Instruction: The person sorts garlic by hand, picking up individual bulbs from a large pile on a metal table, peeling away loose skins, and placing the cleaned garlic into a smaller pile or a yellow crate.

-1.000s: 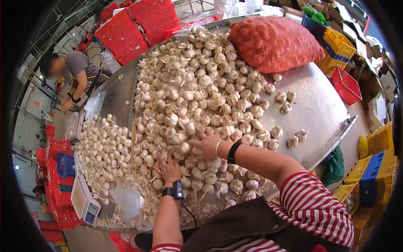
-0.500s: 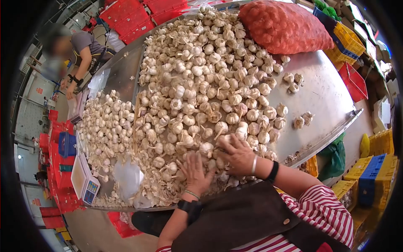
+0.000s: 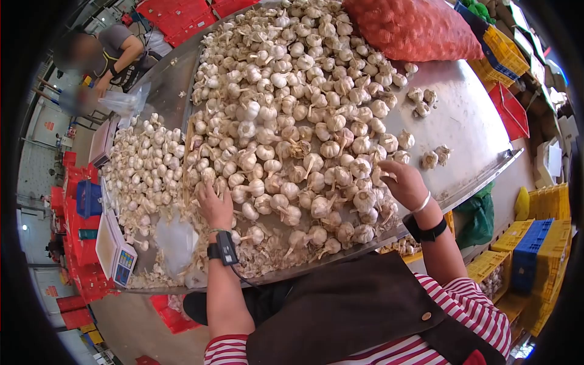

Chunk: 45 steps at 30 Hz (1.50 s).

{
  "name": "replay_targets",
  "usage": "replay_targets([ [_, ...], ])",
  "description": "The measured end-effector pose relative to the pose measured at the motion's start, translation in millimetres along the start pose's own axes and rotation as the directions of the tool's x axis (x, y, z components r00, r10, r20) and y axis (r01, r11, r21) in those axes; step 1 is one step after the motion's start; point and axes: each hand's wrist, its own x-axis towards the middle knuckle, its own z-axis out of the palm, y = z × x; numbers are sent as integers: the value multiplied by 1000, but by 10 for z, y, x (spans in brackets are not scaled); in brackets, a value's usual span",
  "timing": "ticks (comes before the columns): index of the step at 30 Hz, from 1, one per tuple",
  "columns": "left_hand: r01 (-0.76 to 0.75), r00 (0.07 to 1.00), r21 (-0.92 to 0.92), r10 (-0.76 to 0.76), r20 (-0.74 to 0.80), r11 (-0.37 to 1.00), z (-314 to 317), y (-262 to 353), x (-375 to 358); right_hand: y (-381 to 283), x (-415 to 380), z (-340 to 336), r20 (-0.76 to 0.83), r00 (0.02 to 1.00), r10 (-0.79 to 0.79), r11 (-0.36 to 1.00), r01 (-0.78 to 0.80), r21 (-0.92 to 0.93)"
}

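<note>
A wide heap of garlic bulbs [image 3: 274, 131] covers the metal table [image 3: 462, 115]. My left hand [image 3: 216, 208] lies at the left part of the heap, fingers spread over the bulbs near a low divider. At the heap's right side is my right hand [image 3: 406, 185], its fingers curved and apart beside a bulb [image 3: 378, 175]. Loose garlic skins [image 3: 258, 252] are scattered along the near edge, below the bulbs. Beyond the divider on the left sits a second, smaller pile of cleaner-looking garlic [image 3: 149, 164].
A full red mesh sack [image 3: 413, 30] rests at the back right. Digital scales [image 3: 115, 249] and a clear plastic bag [image 3: 176, 243] stand at the left. Across the table's left corner, a person [image 3: 121, 52] handles a plastic bag [image 3: 128, 100]. Yellow crates [image 3: 550, 207] are stacked at right.
My hands have moved apart, the left one leftward and the right one to the right and up. Bulbs at the near edge have shifted. The other person now has a plastic bag raised.
</note>
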Motion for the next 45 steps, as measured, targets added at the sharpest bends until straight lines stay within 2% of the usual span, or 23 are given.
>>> replay_targets([
  [1,1,1000,8,-1,5,1000,-64,102,-85,-21,86,22,-47,999,5,1000,-4,24],
  [3,-154,986,-320,164,5,935,-260,448,-293,-79,271,100,7,999,-36,999,36,-15],
  [7,-339,881,-385,433,189,858,-153,851,-854,-77,536,380,225,968,-111,973,152,-175],
  [9,-296,903,-393,389,184,871,-77,928,-1008,-150,603,460,309,950,-48,940,148,-307],
  [11,-285,900,-352,375,222,892,-51,942,-1048,-62,580,504,248,959,-136,932,209,-296],
  [15,-329,846,-345,437,307,879,-104,1066,-1122,-81,414,191,146,985,87,962,-121,244],
  [18,-211,807,-385,382,451,899,-176,1190,-1206,-30,246,-79,227,973,39,415,-222,882],
  [21,-142,844,-519,377,381,843,24,1113,-1233,-249,44,-334,243,969,-29,-139,-245,959],
  [23,-183,855,-538,403,326,823,132,1011,-1234,-164,-29,-245,217,976,-29,-205,-219,954],
  [24,-98,886,-622,352,301,777,163,947,-1223,-99,-53,-176,188,982,-31,-272,-189,944],
  [25,-17,912,-698,297,282,716,191,879,-1217,16,-62,-99,187,982,-27,-275,-187,943],
  [26,208,911,-819,200,361,534,190,816,-1231,163,-67,-19,303,952,43,51,-305,951],
  [27,209,910,-817,200,364,537,73,825,-1196,58,-29,-39,387,911,145,361,-413,836],
  [28,551,811,-832,195,551,61,-77,810,-1172,-131,-52,-47,337,906,256,684,-416,599],
  [29,723,679,-548,285,676,-421,-258,819,-1142,-137,-72,65,63,996,-56,956,35,293],
  [32,685,666,-378,324,672,-623,-468,920,-1143,-324,-91,153,399,915,-55,986,113,-123],
  [33,680,644,-256,393,656,-687,-500,919,-1149,-304,-97,243,362,926,-102,984,148,-102],
  [35,682,640,-244,402,655,-689,-562,971,-1170,-314,-56,382,325,945,16,981,48,-187],
  [37,685,624,-234,389,678,-690,-618,1015,-1227,-288,-61,436,264,964,-32,978,85,-190],
  [41,723,560,-193,400,725,-663,-690,1081,-1255,-139,-92,392,201,977,75,997,-70,-34],
  [43,747,544,-232,373,751,-623,-715,1127,-1262,-6,-144,353,231,970,74,952,-138,273],
  [44,765,552,-247,408,727,-595,-698,1130,-1274,54,-171,396,278,950,140,867,-253,429],
  [45,781,558,-264,443,702,-566,-682,1139,-1280,-122,-210,314,428,853,297,582,-518,627],
])
